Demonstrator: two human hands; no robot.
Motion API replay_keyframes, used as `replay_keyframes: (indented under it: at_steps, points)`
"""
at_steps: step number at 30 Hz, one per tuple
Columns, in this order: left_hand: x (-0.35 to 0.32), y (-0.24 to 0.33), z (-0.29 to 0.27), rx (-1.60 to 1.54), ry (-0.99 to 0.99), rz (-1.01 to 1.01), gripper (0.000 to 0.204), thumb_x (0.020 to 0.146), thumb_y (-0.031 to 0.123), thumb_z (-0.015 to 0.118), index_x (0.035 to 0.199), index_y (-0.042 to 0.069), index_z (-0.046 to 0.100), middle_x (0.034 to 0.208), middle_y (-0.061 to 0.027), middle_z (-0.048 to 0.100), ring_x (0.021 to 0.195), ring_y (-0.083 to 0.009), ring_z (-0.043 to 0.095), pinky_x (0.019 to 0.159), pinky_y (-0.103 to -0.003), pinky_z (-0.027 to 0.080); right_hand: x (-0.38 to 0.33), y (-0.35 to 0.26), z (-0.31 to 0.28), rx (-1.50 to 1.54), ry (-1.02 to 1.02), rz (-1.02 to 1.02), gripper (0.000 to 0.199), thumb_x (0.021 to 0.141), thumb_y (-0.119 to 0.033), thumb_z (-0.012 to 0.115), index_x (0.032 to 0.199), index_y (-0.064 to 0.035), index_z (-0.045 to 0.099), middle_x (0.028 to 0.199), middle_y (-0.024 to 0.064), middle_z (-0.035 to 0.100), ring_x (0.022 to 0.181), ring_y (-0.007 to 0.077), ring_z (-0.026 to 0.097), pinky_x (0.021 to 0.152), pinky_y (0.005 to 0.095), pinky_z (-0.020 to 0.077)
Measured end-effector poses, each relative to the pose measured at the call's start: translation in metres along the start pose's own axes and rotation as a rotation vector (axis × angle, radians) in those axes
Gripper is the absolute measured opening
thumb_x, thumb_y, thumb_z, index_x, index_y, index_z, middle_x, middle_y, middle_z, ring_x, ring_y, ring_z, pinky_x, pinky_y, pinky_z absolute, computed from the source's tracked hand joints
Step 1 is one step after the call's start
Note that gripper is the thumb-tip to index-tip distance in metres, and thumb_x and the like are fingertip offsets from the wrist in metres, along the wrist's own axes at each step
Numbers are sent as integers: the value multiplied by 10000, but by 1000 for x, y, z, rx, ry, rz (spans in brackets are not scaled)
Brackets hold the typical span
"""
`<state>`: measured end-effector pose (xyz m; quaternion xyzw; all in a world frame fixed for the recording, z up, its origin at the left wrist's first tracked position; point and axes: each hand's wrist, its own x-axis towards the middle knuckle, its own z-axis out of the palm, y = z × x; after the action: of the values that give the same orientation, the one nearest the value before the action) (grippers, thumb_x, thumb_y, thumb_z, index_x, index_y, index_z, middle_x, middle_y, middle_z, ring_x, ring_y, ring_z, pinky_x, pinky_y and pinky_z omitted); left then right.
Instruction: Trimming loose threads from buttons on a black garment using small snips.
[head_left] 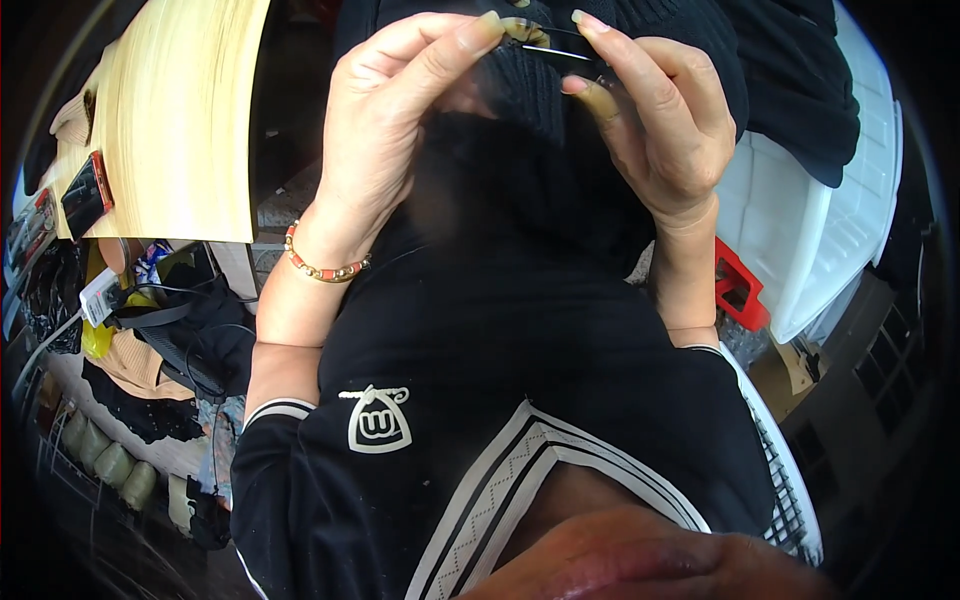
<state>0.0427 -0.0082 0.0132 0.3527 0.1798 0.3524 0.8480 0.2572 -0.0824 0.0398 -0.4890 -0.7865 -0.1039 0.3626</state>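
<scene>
At the top, over my lap, both hands are raised close together. My left hand [385, 100] is closed in a pinch, thumb against fingers; a fine dark strand shows near its tips, but what it grips is too small to tell. My right hand [665, 125] curls its thumb and index finger around a thin, shiny needle-like tool [556, 52], whose bright shaft points toward the left fingertips. Its rear end is lost in the dark between the right fingers. Beneath the hands lies a black ribbed knit garment [530, 95].
At the left, a pale wooden board [190, 110] carries a dark phone [88, 197]. Below it sit a black bag [185, 320], a white plug adapter [100, 297] and cloth. White plastic bins [820, 230] with dark clothing and a red handle-like piece [740, 285] stand at the right.
</scene>
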Motion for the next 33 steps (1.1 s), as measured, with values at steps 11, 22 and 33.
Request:
replay_keyframes:
  at_steps: [11,22,33]
  points:
    - [-1,-14,-10,138,215,-24,200,972,126,647,1122,8,702,1021,-42,731,871,-36,652,688,-137,456,-8,2,2,-71,27,-15,437,692,-98,861,1110,-47,744,879,46,655,693,129,597,557,227,483]
    - [-1,-16,-18,189,176,-17,195,983,113,627,1119,-9,695,1032,-60,724,934,-74,665,822,-182,499,-9,0,-3,25,-12,40,413,723,-25,829,1123,3,729,892,76,654,718,132,596,591,227,478]
    - [4,-8,11,197,185,127,190,946,156,697,1060,6,724,844,-14,700,696,-57,623,665,-191,512,0,-13,-19,422,-171,392,336,828,-33,752,1152,43,707,866,98,657,740,130,581,638,221,447]
